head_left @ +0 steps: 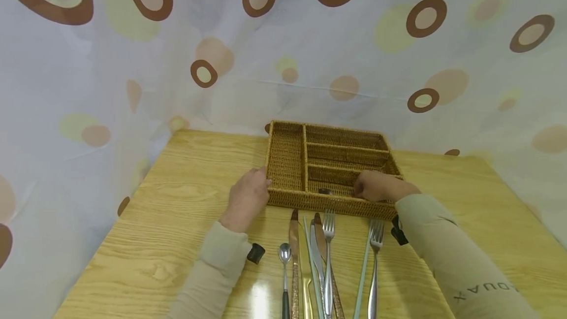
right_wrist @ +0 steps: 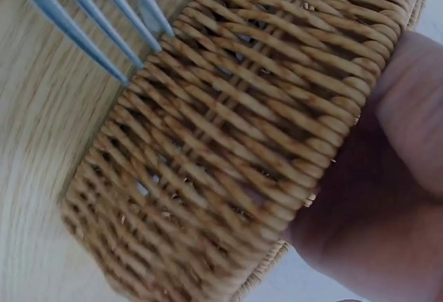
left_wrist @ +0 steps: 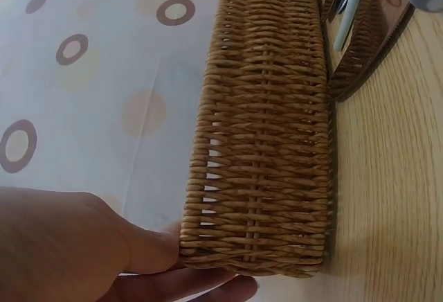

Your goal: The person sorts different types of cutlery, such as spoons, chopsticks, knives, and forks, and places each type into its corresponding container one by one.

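Observation:
My left hand (head_left: pixel 249 196) is at the left front corner of a brown woven cutlery tray (head_left: pixel 285 159), its thumb near the rim and fingers around the outside of the corner. Over the front wall, my right hand (head_left: pixel 376 187) reaches down into the tray's front compartment, fingertips low inside. A spoon (head_left: pixel 325 191) lies in that same compartment; only its bowl shows, left of the right hand. The front wall hides the rest, and I cannot tell whether the fingers grip its handle. In the right wrist view the wicker wall (right_wrist: pixel 228 122) covers the right hand's fingertips.
On the wooden table (head_left: pixel 177 210) before the tray lie a small dark-handled spoon (head_left: pixel 285 255), a gold knife (head_left: pixel 305 270), several other knives, pale green sticks (head_left: pixel 363 270) and two forks (head_left: pixel 328 230). A patterned cloth (head_left: pixel 283 63) hangs behind the tray.

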A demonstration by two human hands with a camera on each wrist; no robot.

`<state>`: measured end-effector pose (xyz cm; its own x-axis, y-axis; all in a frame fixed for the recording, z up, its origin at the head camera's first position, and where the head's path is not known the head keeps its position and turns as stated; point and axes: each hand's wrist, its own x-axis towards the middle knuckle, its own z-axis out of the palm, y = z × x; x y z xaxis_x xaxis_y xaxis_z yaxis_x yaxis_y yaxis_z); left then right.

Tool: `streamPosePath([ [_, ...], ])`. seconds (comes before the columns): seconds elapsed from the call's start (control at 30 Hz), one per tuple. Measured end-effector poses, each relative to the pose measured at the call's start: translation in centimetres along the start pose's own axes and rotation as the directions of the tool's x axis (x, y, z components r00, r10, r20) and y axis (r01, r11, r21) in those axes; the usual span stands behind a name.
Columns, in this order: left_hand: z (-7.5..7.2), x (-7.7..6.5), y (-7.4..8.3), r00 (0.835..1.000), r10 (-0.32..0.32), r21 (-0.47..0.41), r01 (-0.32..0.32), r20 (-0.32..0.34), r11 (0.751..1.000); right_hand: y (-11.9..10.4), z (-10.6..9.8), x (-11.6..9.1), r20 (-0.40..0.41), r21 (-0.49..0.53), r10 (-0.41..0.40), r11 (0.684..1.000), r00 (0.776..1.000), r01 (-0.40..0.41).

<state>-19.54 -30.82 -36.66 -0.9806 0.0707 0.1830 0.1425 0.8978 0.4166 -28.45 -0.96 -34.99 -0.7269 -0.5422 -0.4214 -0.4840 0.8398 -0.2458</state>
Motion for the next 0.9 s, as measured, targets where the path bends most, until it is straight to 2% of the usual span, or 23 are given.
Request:
streamPosePath([
  [0.13,0.1,-0.1,0.1,0.999,0.043,0.015,-0.043,-0.012,0.999,-0.1,0.1,0.1,0.010,-0.005,0.021,1.000,1.000,-0.021],
  [0.23,0.1,-0.2,0.1,0.999,0.032,-0.002,-0.032,-0.010,0.999,-0.1,0.1,0.2,-0.005,0.000,0.003,1.000,1.000,-0.003],
  [0.3,0.1,-0.2,0.2,1.000,0.008,-0.007,-0.008,0.015,1.000,0.1,0.2,0.2,-0.025,0.013,-0.016,1.000,1.000,0.017],
  [0.4,0.1,-0.3,0.4,0.998,0.000,0.039,-0.003,0.055,0.999,0.6,0.6,-0.2,-0.059,0.073,-0.028,0.997,0.998,0.032],
  [0.53,0.2,-0.5,0.9,0.997,0.006,0.159,-0.019,0.082,0.987,1.1,1.1,-1.3,-0.107,0.196,-0.019,0.980,0.994,0.039],
  [0.63,0.2,-0.5,1.1,0.997,-0.005,0.198,-0.010,0.077,0.980,1.1,1.4,-2.3,-0.187,0.213,-0.021,0.975,0.982,0.061],
  [0.73,0.3,-0.5,1.2,0.997,-0.009,0.192,-0.006,0.076,0.981,0.9,1.8,-3.6,-0.329,0.178,-0.021,0.980,0.944,0.084],
  [0.83,0.3,-0.6,1.1,0.998,-0.002,0.198,-0.011,0.065,0.980,0.4,2.3,-5.1,-0.481,0.151,-0.022,0.983,0.876,0.108],
  [0.9,0.4,-0.6,1.0,0.999,0.007,0.218,-0.018,0.047,0.976,-0.1,2.8,-6.3,-0.555,0.139,-0.030,0.982,0.831,0.128],
])
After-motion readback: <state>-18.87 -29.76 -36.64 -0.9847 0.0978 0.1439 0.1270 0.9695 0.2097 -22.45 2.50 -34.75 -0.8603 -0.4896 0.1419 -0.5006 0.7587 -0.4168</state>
